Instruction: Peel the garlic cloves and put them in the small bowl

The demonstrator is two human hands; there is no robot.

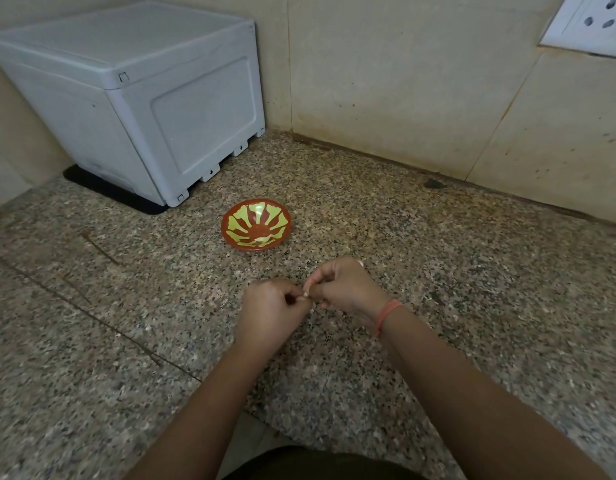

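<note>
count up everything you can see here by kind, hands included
small bowl: 1
garlic clove: 1, pinched by the fingers of both hands, mostly hidden
hands: 2, left hand and right hand
grey box: 1
wristband: 1
wall socket: 1
total: 7

Bowl [256,224] on counter [438,271]; box [133,95] behind-left.

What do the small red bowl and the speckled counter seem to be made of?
The small round red bowl with yellow-green rays: glossy, perhaps glazed clay or plastic; highlights show. The speckled grey-brown counter: likely granite, from its mixed grains.
</note>
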